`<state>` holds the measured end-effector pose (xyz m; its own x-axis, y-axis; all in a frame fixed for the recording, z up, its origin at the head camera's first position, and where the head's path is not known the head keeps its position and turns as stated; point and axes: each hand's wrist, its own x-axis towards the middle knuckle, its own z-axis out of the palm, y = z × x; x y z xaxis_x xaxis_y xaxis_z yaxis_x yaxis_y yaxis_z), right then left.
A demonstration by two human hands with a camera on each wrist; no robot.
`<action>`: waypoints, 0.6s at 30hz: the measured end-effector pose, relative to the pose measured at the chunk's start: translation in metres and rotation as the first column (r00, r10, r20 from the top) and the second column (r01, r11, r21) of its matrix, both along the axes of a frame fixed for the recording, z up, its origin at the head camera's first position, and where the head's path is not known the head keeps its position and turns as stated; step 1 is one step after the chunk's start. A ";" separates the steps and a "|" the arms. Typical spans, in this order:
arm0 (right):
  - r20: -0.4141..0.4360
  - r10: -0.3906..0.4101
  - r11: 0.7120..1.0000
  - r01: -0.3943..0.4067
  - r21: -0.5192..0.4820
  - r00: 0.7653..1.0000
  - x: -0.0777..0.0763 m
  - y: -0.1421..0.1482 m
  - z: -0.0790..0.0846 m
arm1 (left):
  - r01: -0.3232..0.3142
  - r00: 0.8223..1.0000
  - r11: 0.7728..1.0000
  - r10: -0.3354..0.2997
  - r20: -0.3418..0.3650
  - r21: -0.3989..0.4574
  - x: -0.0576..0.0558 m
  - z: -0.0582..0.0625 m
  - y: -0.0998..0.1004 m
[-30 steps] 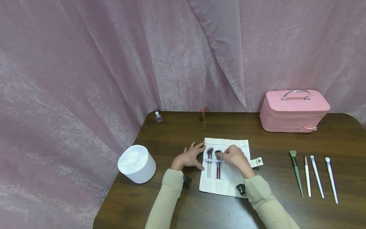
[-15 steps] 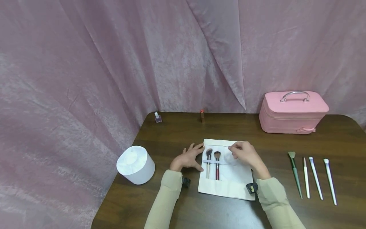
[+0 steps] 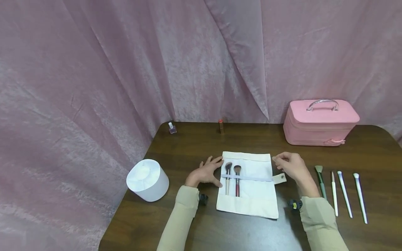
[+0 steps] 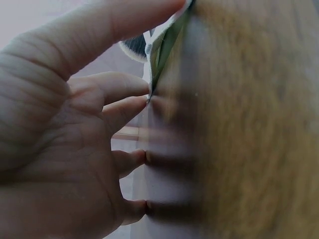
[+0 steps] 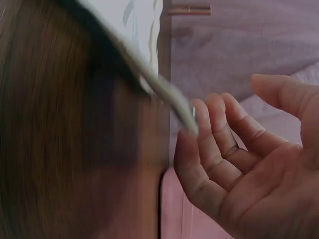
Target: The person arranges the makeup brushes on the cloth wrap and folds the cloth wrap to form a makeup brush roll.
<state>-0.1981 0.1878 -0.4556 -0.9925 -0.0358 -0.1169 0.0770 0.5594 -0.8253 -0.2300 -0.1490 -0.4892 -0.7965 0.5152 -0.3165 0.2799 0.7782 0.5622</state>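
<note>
A white cloth brush roll [image 3: 255, 204] lies spread on the dark wooden table. Two makeup brushes sit under its elastic band: an angled brush with a pale handle [image 3: 227, 186] and a fluffy brush with a red handle [image 3: 237, 188]. My left hand [image 3: 205, 172] rests at the roll's left edge, fingers spread, fingertips on the table and thumb at the cloth. Past the roll's right edge, my right hand [image 3: 292, 165] hovers with loosely bent fingers and holds nothing. Just below it is the roll's snap tab [image 3: 279, 178], which overlaps the fingertips in the right wrist view.
Several loose brushes lie in a row at the right, among them a green brush [image 3: 321, 181] and a white brush [image 3: 360, 198]. Behind stands a pink case [image 3: 321, 123]. A lipstick [image 3: 221, 126] and nail polish [image 3: 172, 128] stand near the back edge; a white round container [image 3: 147, 180] is left.
My right hand has left the red-handled brush on the roll and moved right, past the roll's edge toward the loose brushes. The left hand has stayed in place.
</note>
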 end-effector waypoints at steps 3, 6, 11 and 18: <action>-0.028 -0.025 0.997 0.027 0.074 0.999 0.002 0.011 0.001 | 0.006 1.000 1.000 -0.006 0.000 -0.002 -0.001 0.000 0.000; -0.061 -0.058 0.987 0.066 0.147 0.996 0.004 0.022 0.002 | 0.009 1.000 1.000 -0.009 -0.005 0.003 -0.001 0.000 0.000; -0.082 -0.083 0.971 0.100 0.217 0.993 0.007 0.039 0.001 | 0.006 1.000 1.000 -0.006 -0.006 0.005 -0.002 0.000 -0.001; -0.088 -0.117 0.948 0.138 0.288 0.989 0.015 0.060 -0.005 | 0.002 1.000 1.000 -0.002 0.004 -0.007 -0.002 -0.003 0.000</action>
